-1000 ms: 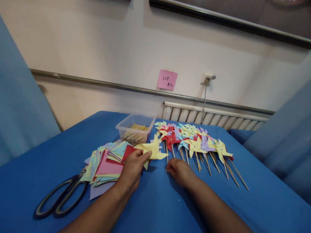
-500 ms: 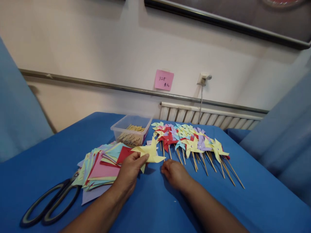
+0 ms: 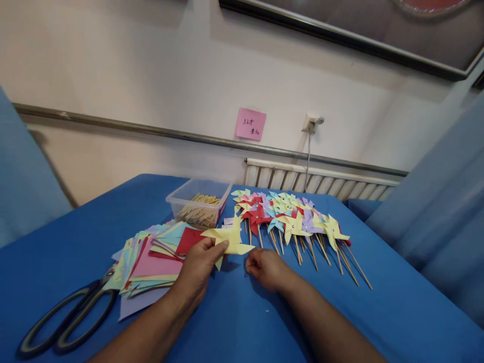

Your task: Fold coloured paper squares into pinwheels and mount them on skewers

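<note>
Between the thumb and fingers of my left hand (image 3: 198, 267) is a yellow paper pinwheel (image 3: 232, 238), its points folded in. My right hand (image 3: 266, 267) is closed just to the right of it, low over the blue cloth. Something tiny and dark shows at its fingertips, too small to name. Beyond my right hand lie many finished pinwheels (image 3: 295, 226) on wooden sticks, in yellow, red, purple and light blue. Left of my left hand is a pile of coloured paper sheets (image 3: 155, 262), partly hidden by that hand.
Large scissors (image 3: 81, 312) lie at the left, their blades against the paper pile. A clear plastic box (image 3: 176, 206) of wooden sticks (image 3: 200, 209) stands behind the pile. Blue cloth (image 3: 242, 322) covers the table. A wall with a radiator (image 3: 321, 181) rises behind.
The whole view has shifted slightly, so things sit a little further left. Both hands keep nearly the same pose, the left one still gripping the yellow pinwheel.
</note>
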### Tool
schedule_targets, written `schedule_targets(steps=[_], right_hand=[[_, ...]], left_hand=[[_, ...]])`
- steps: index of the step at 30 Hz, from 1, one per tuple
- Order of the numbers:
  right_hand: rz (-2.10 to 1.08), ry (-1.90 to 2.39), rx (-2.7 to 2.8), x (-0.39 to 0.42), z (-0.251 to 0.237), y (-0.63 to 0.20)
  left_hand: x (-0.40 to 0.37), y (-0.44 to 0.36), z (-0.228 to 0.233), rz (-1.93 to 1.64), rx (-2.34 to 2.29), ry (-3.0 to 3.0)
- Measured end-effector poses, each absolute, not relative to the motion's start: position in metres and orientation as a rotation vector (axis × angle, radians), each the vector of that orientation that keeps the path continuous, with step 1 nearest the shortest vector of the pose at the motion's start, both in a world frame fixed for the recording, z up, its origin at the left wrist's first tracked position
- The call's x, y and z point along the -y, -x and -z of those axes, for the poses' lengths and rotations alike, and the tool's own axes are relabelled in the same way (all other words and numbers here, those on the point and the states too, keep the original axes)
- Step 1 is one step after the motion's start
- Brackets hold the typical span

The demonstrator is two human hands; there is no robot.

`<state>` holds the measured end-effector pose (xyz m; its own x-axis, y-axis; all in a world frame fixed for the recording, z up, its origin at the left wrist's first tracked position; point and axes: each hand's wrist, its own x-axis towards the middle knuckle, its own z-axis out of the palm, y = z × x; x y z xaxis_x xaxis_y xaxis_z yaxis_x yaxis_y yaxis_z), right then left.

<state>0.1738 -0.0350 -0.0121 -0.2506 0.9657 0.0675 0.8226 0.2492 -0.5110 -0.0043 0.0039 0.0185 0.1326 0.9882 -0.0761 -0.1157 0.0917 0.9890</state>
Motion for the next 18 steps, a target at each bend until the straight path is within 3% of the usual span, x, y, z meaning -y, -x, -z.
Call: schedule_targets(steps=[18], right_hand=[[-0.472,1.564,2.282,0.045,0.001,-0.167]], left_hand=[[-0.003,0.004,-0.021,-1.039,-1.067,-1.138]])
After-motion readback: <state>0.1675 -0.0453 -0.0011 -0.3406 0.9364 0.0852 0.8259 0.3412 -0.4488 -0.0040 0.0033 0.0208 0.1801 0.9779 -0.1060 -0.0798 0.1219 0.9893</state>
